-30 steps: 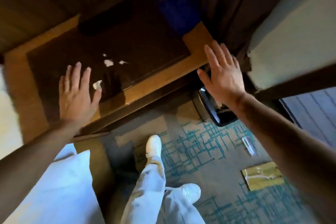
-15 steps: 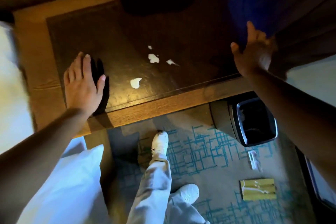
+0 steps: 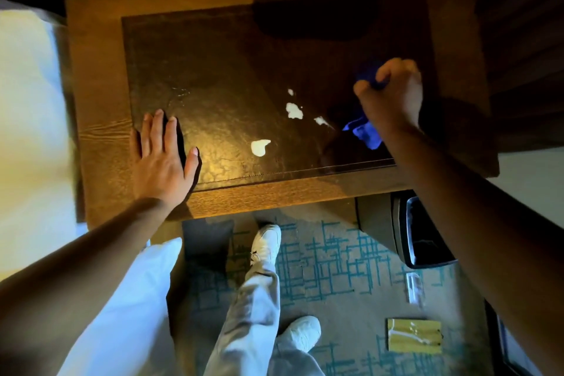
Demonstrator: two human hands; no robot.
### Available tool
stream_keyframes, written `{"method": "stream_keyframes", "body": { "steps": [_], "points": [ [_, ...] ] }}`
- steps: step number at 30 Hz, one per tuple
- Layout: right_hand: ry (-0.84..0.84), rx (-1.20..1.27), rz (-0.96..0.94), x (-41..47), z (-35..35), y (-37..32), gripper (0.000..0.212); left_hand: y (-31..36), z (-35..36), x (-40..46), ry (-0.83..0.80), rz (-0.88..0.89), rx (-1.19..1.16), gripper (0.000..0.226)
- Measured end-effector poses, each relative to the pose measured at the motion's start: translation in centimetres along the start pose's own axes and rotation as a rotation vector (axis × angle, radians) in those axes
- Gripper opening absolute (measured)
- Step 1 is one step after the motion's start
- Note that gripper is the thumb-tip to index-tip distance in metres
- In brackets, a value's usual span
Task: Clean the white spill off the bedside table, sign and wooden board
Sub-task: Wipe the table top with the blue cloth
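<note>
The bedside table [image 3: 100, 94] has a wooden rim and a dark glossy top. Several white spill blobs [image 3: 260, 147] lie on that top, right of centre. My left hand [image 3: 160, 159] lies flat and open on the table's front left. My right hand [image 3: 392, 91] is closed on a blue cloth [image 3: 364, 134], which hangs just right of the blobs. A yellow wooden board [image 3: 413, 336] streaked with white lies on the carpet at the lower right. A small clear sign [image 3: 415, 287] lies on the carpet above it.
A dark waste bin [image 3: 427, 232] stands on the floor beside the table's right front corner. White bedding [image 3: 27, 131] lies to the left. My legs and white shoes [image 3: 267, 243] stand on the patterned carpet before the table. A dark oval shadow covers the table's back.
My right hand took hold of the blue cloth at the table's back right and brought it down toward the spill. My left hand settled flat on the table. The view moved to look straight down.
</note>
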State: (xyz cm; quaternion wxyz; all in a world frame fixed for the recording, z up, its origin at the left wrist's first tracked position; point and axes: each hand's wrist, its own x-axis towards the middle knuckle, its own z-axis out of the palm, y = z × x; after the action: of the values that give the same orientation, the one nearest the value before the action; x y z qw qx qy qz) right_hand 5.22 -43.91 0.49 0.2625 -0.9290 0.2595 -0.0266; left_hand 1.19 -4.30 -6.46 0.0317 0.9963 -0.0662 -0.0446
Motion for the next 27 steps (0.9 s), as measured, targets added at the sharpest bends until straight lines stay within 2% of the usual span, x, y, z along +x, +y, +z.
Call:
{"method": "stream_keyframes", "body": {
  "steps": [5,10,14,17,20,23,25,27],
  "points": [
    [0.02,-0.007,-0.116,-2.4,3.7,-0.7,0.034,-0.8,-0.8,3.0,-0.065,0.161,0.066,0.075],
    [-0.099,-0.272,-0.069,-4.4,4.2,1.5,0.068,-0.5,-0.7,4.8,-0.083,0.144,0.044,0.074],
    [-0.054,-0.282,-0.06,-5.5,4.2,2.3,0.057,-0.1,-0.5,4.6,-0.08,0.105,-0.004,0.075],
    [0.016,-0.167,0.021,-4.4,3.5,1.4,0.045,-0.1,-0.6,4.6,-0.075,0.109,-0.019,0.074],
    [0.11,0.0,0.116,-2.5,2.6,-0.9,0.049,0.0,-0.7,4.6,-0.086,0.112,-0.025,0.073],
    [0.13,0.046,-0.051,-0.8,3.4,-4.3,0.034,0.0,-0.7,4.9,-0.08,0.119,-0.042,0.073],
    [0.04,0.107,-0.169,-0.2,5.5,-6.2,0.031,-0.2,-0.6,4.8,-0.071,0.112,-0.045,0.073],
    [-0.06,0.094,-0.314,-0.1,7.6,-6.8,0.037,-0.2,-0.5,4.8,-0.062,0.108,-0.037,0.072]
  ]
}}
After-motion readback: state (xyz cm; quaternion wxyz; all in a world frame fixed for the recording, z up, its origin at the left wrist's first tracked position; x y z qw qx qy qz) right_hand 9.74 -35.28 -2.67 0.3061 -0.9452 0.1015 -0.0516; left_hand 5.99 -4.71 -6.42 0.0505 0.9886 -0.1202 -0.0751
